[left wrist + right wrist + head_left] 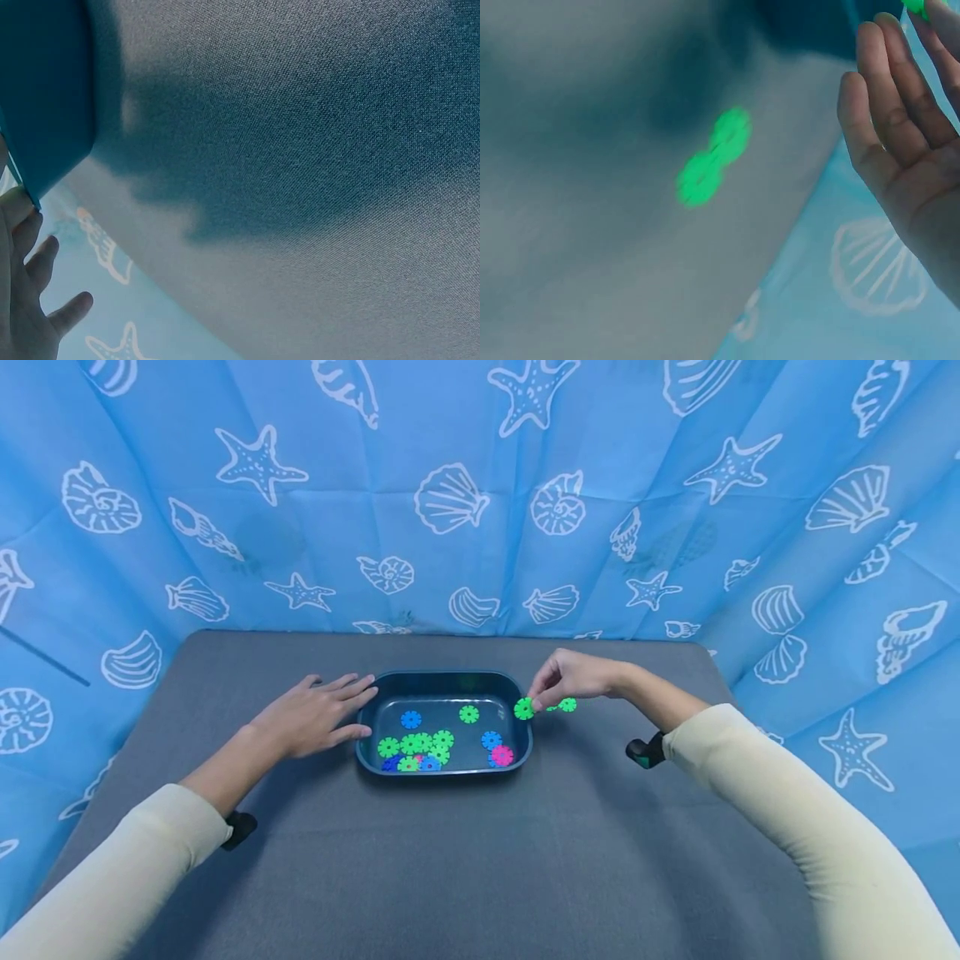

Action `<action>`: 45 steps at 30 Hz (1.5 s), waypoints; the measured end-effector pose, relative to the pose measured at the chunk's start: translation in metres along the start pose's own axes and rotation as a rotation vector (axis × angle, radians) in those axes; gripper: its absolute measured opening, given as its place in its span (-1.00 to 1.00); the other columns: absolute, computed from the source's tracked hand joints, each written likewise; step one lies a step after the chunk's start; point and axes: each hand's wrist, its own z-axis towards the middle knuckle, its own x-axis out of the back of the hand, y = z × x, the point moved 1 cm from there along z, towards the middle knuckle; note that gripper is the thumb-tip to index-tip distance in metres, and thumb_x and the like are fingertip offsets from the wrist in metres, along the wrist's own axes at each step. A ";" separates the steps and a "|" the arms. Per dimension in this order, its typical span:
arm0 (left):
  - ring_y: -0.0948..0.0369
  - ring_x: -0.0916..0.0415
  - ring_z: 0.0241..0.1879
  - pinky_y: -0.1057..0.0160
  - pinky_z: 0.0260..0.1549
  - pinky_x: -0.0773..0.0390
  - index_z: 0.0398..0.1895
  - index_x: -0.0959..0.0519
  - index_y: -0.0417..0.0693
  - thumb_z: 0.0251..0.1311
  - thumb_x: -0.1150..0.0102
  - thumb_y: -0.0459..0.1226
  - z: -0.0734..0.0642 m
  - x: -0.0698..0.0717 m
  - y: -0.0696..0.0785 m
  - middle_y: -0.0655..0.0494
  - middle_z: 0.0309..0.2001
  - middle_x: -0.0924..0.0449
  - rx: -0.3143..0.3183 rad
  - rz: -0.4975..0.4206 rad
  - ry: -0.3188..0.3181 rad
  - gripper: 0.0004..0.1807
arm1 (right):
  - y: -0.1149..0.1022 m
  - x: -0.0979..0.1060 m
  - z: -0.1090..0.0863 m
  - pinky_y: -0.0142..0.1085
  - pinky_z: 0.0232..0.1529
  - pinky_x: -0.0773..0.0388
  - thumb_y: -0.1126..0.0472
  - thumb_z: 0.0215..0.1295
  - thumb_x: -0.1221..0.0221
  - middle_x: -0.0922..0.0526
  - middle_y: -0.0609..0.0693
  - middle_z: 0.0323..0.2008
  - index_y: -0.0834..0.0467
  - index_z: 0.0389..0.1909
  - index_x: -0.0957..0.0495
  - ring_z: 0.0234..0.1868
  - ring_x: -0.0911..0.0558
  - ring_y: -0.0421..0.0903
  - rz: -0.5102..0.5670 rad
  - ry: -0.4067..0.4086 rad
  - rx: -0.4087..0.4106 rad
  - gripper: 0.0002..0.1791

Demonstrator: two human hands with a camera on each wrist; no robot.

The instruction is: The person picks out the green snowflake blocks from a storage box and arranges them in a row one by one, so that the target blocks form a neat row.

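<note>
A dark blue-green plastic tray point(450, 772) sits on the table with notched plastic discs inside. My left hand point(318, 714) touches the tray's left rim with fingers spread and mostly straight; in the left wrist view, fingers point(26, 232) meet the edge of the tray point(45, 82). At the right rim, my right hand point(570, 678) pinches a green notched disc point(523, 708) between thumb and fingers. On the table below that hand lie two green discs point(714, 159), one touching or joined to the other. In the right wrist view, the pinched disc point(915, 7) is mostly cut off.
Inside the tray, several green discs point(416, 743) are heaped at the front left. A blue disc point(411, 719), a lone green disc point(468, 714) and a pink disc point(502, 756) lie around them. Beyond the grey table point(480, 860) hangs a blue shell-patterned curtain point(337, 510).
</note>
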 end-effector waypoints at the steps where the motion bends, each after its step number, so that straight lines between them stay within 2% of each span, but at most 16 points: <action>1: -0.10 -0.09 0.49 -0.36 0.29 -0.17 0.53 -0.20 -0.07 0.41 0.00 0.16 0.000 -0.001 0.000 -0.08 0.53 -0.09 0.004 0.001 -0.001 -0.22 | 0.006 0.002 -0.004 -0.23 -0.14 -0.61 0.22 0.33 -0.30 -0.77 0.07 -0.26 0.22 -0.15 -0.76 -0.23 -0.66 -0.02 0.019 0.035 -0.013 -0.81; 4: -0.10 -0.09 0.48 -0.37 0.28 -0.17 0.53 -0.20 -0.08 0.41 0.00 0.17 0.000 -0.002 -0.001 -0.09 0.53 -0.10 0.008 0.009 0.000 -0.21 | 0.027 0.007 -0.014 -0.19 -0.13 -0.65 0.22 0.34 -0.29 -0.77 0.14 -0.27 0.31 -0.12 -0.72 -0.21 -0.71 0.06 0.079 0.160 -0.041 -0.77; 7: -0.11 -0.09 0.49 -0.37 0.28 -0.17 0.53 -0.20 -0.08 0.41 0.01 0.18 -0.001 -0.003 -0.002 -0.09 0.53 -0.10 0.014 0.010 -0.003 -0.20 | 0.048 0.008 -0.021 -0.07 -0.05 -0.65 0.22 0.37 -0.26 -0.77 0.16 -0.25 0.37 -0.08 -0.68 -0.15 -0.73 0.11 0.144 0.296 -0.081 -0.72; 11: -0.11 -0.08 0.49 -0.37 0.28 -0.16 0.53 -0.20 -0.08 0.41 0.02 0.18 -0.001 -0.003 -0.001 -0.09 0.53 -0.10 0.012 0.006 -0.005 -0.21 | 0.076 0.007 -0.027 0.06 0.04 -0.59 0.21 0.40 -0.23 -0.75 0.22 -0.18 0.39 0.00 -0.64 -0.11 -0.74 0.07 0.205 0.428 -0.147 -0.68; 15: -0.11 -0.09 0.49 -0.37 0.28 -0.16 0.53 -0.20 -0.08 0.41 0.01 0.17 0.000 -0.003 0.000 -0.09 0.54 -0.10 0.010 0.011 -0.006 -0.21 | 0.100 0.001 -0.032 -0.07 -0.08 -0.66 0.24 0.42 -0.20 -0.75 0.25 -0.21 0.43 0.02 -0.61 -0.24 -0.75 -0.08 0.189 0.505 -0.198 -0.67; 18: -0.10 -0.08 0.49 -0.37 0.29 -0.16 0.53 -0.20 -0.07 0.41 0.02 0.18 0.001 -0.003 0.000 -0.08 0.54 -0.09 0.012 0.014 -0.007 -0.21 | 0.113 -0.004 -0.035 -0.19 -0.28 -0.68 0.27 0.42 -0.19 -0.75 0.22 -0.30 0.46 -0.01 -0.61 -0.37 -0.73 -0.12 0.149 0.540 -0.230 -0.69; 21: -0.11 -0.09 0.49 -0.37 0.28 -0.16 0.53 -0.20 -0.07 0.41 0.02 0.18 0.001 -0.004 0.001 -0.09 0.53 -0.10 0.008 0.014 -0.003 -0.21 | 0.120 -0.009 -0.037 -0.26 -0.39 -0.66 0.30 0.42 -0.18 -0.75 0.19 -0.39 0.47 -0.05 -0.62 -0.44 -0.72 -0.10 0.120 0.564 -0.260 -0.72; 31: -0.11 -0.08 0.49 -0.38 0.29 -0.15 0.53 -0.20 -0.08 0.40 -0.01 0.17 0.000 -0.002 -0.001 -0.09 0.53 -0.10 0.014 0.006 0.001 -0.20 | 0.118 -0.020 -0.031 -0.30 -0.42 -0.68 0.37 0.40 -0.15 -0.75 0.19 -0.41 0.48 -0.16 -0.63 -0.48 -0.73 -0.10 0.055 0.630 -0.290 -0.78; 45: -0.11 -0.07 0.49 -0.37 0.29 -0.15 0.53 -0.20 -0.07 0.40 0.01 0.19 0.001 -0.003 -0.002 -0.08 0.54 -0.09 0.009 -0.002 0.002 -0.20 | 0.121 -0.021 -0.032 -0.31 -0.44 -0.68 0.39 0.39 -0.17 -0.74 0.16 -0.45 0.47 -0.20 -0.60 -0.49 -0.73 -0.11 0.106 0.625 -0.292 -0.84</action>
